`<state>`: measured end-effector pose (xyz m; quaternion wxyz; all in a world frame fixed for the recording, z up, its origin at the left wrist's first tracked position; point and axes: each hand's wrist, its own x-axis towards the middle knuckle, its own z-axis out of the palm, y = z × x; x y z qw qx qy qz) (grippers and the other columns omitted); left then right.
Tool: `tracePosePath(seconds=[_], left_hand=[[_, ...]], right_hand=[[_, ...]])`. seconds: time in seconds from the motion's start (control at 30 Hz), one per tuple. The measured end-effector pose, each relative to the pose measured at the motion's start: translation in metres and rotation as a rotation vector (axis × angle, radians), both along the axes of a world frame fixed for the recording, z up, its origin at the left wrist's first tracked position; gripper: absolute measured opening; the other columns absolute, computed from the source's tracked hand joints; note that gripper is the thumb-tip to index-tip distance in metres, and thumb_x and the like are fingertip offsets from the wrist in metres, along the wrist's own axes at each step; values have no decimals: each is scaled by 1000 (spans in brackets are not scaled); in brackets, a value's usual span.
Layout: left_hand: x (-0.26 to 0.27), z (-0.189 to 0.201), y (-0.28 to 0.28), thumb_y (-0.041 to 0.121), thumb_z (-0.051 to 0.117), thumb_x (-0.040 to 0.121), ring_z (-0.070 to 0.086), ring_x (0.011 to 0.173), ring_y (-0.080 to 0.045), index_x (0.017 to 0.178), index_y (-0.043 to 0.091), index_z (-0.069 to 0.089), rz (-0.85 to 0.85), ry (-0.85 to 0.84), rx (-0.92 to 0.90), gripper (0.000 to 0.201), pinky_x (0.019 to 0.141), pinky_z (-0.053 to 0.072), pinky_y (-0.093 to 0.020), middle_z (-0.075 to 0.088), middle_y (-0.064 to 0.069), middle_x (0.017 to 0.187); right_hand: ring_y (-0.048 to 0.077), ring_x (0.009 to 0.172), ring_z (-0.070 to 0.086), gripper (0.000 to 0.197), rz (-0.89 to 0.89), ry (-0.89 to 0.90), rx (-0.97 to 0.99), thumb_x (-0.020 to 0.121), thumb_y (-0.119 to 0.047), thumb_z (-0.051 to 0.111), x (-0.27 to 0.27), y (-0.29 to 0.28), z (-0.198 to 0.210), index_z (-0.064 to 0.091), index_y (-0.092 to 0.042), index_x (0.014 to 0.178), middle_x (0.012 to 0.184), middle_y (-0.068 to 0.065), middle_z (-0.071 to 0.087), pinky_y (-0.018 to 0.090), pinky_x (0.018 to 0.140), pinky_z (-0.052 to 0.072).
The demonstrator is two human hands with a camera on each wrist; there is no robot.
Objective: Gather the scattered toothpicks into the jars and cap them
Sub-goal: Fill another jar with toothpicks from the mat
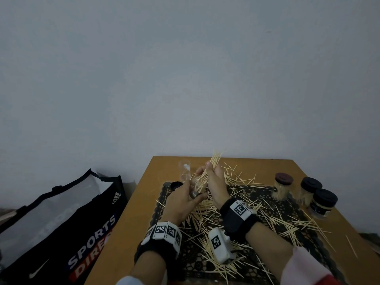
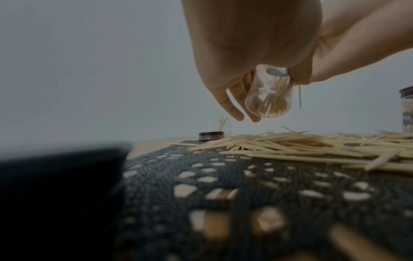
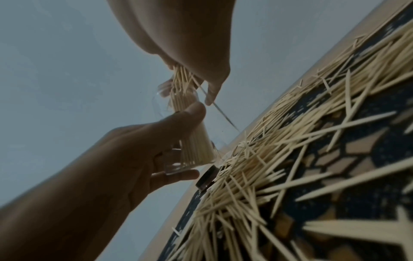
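1. The left hand (image 1: 181, 199) held a clear, lidless plastic jar (image 2: 268, 95) tilted above the black lace mat (image 1: 292, 204), its grip wrapped round the jar.
2. The right hand (image 1: 214, 179) pinched a bundle of pale wooden toothpicks (image 1: 213, 164), their lower ends inside the jar's mouth.
3. Loose toothpicks (image 1: 205, 214) lay scattered across the mat on the brown wooden desk (image 1: 144, 206).
4. A black round lid (image 1: 176, 185) rested on the mat's far left corner, an empty clear jar (image 1: 185, 170) just behind it.
5. Three capped jars (image 1: 310, 192) stood at the mat's far right edge.
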<state>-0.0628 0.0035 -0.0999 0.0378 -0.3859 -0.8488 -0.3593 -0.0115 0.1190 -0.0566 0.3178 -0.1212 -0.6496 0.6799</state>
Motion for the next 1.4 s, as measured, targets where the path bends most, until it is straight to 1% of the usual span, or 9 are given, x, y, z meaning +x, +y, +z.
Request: tracePosePath(seconds=[0.1,0.3,0.43,0.63,0.73,0.87,1.0,1.23,1.4], left_hand=[[1,0,0,64,56,86,54,71,3,110,27,46,16,10,-11,46,60,39,-22,55,16,83],[1,1,-1,61,58,87,56,79,-6,128,25,41,-23,47,-9,57,66,44,-23,57,12,93],[2,3,-1,59,58,88,53,70,-3,115,24,44,-7,55,-17,47,62,47,-26,54,15,83],[1,1,-1,63,56,87,50,70,-5,114,24,44,22,73,-22,49,60,39,-25,52,13,84],[0,1,-1,67,54,86,54,71,-5,117,23,46,30,74,-17,55,61,43,-24,55,14,85],[1,2,-1,65,53,87,51,68,-1,118,22,46,14,71,-11,54,58,36,-21,54,14,81],[1,2,-1,67,52,86,55,71,-3,124,22,46,17,66,-9,59,60,38,-20,59,11,87],[2,2,-2,66,53,87,53,70,-6,115,24,45,40,85,-26,51,56,32,-19,55,12,82],[0,2,-2,59,59,87,50,74,-7,119,25,45,30,77,-69,49,58,33,-18,52,13,88]], right_hand=[[9,73,62,30,15,-8,-19,106,-23,33,1,2,1,48,3,112,84,6,64,14,67,47],[-9,89,59,31,90,-76,35,105,-26,35,4,-3,3,51,-1,115,89,-5,69,17,85,36],[2,105,62,27,144,-99,28,105,-27,36,4,-8,1,49,-6,118,100,1,73,28,95,40],[10,121,52,27,196,-135,-76,102,-27,44,8,-6,4,55,-9,119,105,-19,71,46,115,27],[-5,112,54,30,219,-126,-102,100,-23,46,10,-2,5,60,0,115,110,-21,69,47,117,21],[21,143,27,41,154,-150,-142,96,-42,50,11,-3,2,58,-17,127,157,0,28,50,117,18],[22,116,58,33,196,-122,-123,99,-39,45,11,-3,-5,64,-13,107,128,2,61,43,100,45],[16,119,51,35,281,-275,93,102,-40,39,16,6,-2,55,-26,130,132,-5,54,38,99,44],[19,86,65,43,488,-516,143,92,-48,55,22,33,5,54,-19,124,114,5,62,32,67,56]])
